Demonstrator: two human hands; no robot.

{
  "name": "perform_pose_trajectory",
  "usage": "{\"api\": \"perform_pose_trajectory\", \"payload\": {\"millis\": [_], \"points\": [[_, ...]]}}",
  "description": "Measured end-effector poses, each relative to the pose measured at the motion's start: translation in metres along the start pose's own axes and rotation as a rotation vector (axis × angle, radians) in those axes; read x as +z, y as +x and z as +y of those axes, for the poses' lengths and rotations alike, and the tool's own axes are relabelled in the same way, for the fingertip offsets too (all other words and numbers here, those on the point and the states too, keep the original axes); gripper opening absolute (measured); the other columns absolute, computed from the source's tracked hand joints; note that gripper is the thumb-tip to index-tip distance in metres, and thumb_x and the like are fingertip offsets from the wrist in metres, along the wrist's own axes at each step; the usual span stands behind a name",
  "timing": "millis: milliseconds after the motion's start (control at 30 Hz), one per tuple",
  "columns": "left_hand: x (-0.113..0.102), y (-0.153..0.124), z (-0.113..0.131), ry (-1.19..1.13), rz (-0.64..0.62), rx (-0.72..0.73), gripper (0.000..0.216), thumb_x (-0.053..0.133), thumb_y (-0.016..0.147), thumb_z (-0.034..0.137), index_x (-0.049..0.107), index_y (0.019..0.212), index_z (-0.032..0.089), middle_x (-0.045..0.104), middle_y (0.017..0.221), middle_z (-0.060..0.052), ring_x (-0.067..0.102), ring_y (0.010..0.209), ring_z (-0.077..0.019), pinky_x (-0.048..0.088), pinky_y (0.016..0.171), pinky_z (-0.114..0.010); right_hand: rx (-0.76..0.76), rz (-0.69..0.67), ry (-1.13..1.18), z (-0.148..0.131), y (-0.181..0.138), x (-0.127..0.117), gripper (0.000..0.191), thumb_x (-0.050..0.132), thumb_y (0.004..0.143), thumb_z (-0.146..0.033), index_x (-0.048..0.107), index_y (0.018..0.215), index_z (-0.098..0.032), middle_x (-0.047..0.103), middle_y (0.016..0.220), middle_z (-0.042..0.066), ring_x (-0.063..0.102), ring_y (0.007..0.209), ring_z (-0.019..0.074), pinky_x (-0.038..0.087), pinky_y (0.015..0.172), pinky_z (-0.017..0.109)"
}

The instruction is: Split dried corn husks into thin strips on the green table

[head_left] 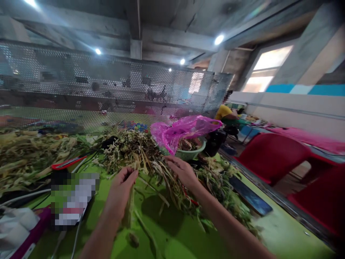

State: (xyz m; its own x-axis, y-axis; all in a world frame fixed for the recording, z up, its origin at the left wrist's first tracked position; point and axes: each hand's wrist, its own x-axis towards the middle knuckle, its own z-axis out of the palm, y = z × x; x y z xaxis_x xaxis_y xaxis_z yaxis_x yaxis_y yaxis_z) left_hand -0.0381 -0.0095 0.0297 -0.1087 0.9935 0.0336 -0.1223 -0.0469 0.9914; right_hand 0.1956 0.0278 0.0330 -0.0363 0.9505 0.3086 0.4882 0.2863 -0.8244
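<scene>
My left hand (122, 187) is closed in a pinch on a few pale dried plant stalks (130, 207), which hang down toward the green tabletop (172, 239). My right hand (182, 171) reaches over a heap of withered leaves and stalks (167, 180), its fingers stretched out toward the left and touching the heap's edge; its thumb is not clearly visible. Just beyond it stands a pale green basin (190, 154) with dried brown matter inside. A pink plastic bag (185, 129) lies across the basin's rim. More dried plants (132, 144) are piled behind my left hand.
A smartphone (252, 196) lies at the right table edge, near red chairs (272, 154). On the left are a blurred-out device with cables (77, 201), a red-edged tool (68, 163) and a white roll (16, 230). A perforated metal screen (113, 90) rises behind; a person (225, 112) sits beyond.
</scene>
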Motion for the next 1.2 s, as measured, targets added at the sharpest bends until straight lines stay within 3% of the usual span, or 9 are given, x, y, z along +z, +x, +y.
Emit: {"api": "perform_pose_trajectory", "payload": {"millis": [167,300,433,600,767,867,967,1067,1200], "points": [[0.000,0.001,-0.001,-0.033,0.022,0.016,0.030,0.070,0.069,0.045,0.058,0.069,0.018,0.048,0.065,0.004,0.041,0.064,-0.0107,0.032,0.059,-0.020,0.034,0.158,0.207,0.025,0.020,-0.023,0.067,0.058,0.080,-0.039,0.037,0.142,-0.025,0.064,0.114,0.007,0.042,0.048,0.0073,0.039,0.046,0.023],[-0.001,0.003,-0.002,-0.067,0.041,0.010,0.030,0.071,0.068,0.044,0.057,0.066,0.018,0.046,0.063,0.005,0.040,0.062,-0.0102,0.031,0.058,-0.020,0.034,0.167,0.280,0.021,0.021,-0.030,0.061,0.062,0.077,-0.039,0.048,0.133,-0.020,0.066,0.110,0.008,0.042,0.048,0.0060,0.038,0.045,0.022],[-0.004,0.007,-0.004,-0.115,0.056,-0.009,0.028,0.071,0.069,0.042,0.057,0.067,0.017,0.045,0.062,0.005,0.038,0.060,-0.0092,0.030,0.056,-0.020,0.005,0.144,0.225,0.006,0.014,-0.031,0.042,0.062,0.078,-0.037,0.060,0.115,-0.017,0.068,0.104,0.008,0.055,0.064,0.0122,0.043,0.052,0.023],[-0.005,0.007,-0.002,-0.182,0.077,-0.011,0.027,0.072,0.066,0.039,0.057,0.067,0.017,0.048,0.063,0.004,0.041,0.062,-0.0094,0.031,0.057,-0.020,-0.068,-0.199,-0.082,-0.008,-0.004,-0.029,0.026,0.055,0.085,-0.034,0.068,0.102,-0.020,0.071,0.101,0.005,0.063,0.093,0.0214,0.049,0.084,0.034],[-0.004,0.005,0.004,-0.210,0.097,-0.009,0.029,0.075,0.061,0.040,0.060,0.068,0.016,0.050,0.063,0.004,0.042,0.060,-0.0088,0.030,0.055,-0.020,-0.171,-0.355,-0.572,-0.009,-0.034,-0.017,0.043,0.054,0.086,-0.031,0.057,0.127,-0.017,0.057,0.131,0.013,0.052,0.119,0.0283,0.037,0.104,0.045],[-0.003,0.004,0.006,-0.223,0.101,-0.014,0.029,0.076,0.060,0.038,0.060,0.068,0.016,0.050,0.062,0.004,0.041,0.059,-0.0083,0.030,0.054,-0.020,-0.211,-0.487,-0.632,-0.008,-0.055,0.003,0.052,0.054,0.086,-0.030,0.048,0.136,-0.016,0.051,0.137,0.015,0.046,0.126,0.0275,0.035,0.107,0.042],[-0.003,0.004,0.004,-0.247,0.088,-0.031,0.030,0.077,0.060,0.039,0.059,0.068,0.016,0.051,0.062,0.005,0.042,0.059,-0.0081,0.031,0.055,-0.019,-0.243,-0.508,-0.594,-0.014,-0.072,0.021,0.057,0.055,0.088,-0.035,0.042,0.141,-0.020,0.046,0.140,0.014,0.043,0.129,0.0269,0.036,0.107,0.041],[-0.005,0.005,0.001,-0.267,0.092,-0.034,0.031,0.078,0.059,0.039,0.059,0.069,0.016,0.051,0.061,0.005,0.043,0.059,-0.0080,0.032,0.055,-0.019,-0.266,-0.493,-0.502,-0.026,-0.078,0.019,0.052,0.052,0.090,-0.036,0.041,0.140,-0.025,0.045,0.142,0.010,0.045,0.127,0.0239,0.038,0.105,0.038],[-0.006,0.007,0.000,-0.282,0.095,-0.049,0.030,0.079,0.059,0.037,0.060,0.070,0.016,0.051,0.061,0.005,0.043,0.059,-0.0078,0.032,0.055,-0.019,-0.165,-0.227,-0.486,-0.027,-0.073,-0.017,0.034,0.044,0.094,-0.033,0.054,0.126,-0.026,0.061,0.123,0.006,0.060,0.106,0.0199,0.047,0.090,0.032]]}}
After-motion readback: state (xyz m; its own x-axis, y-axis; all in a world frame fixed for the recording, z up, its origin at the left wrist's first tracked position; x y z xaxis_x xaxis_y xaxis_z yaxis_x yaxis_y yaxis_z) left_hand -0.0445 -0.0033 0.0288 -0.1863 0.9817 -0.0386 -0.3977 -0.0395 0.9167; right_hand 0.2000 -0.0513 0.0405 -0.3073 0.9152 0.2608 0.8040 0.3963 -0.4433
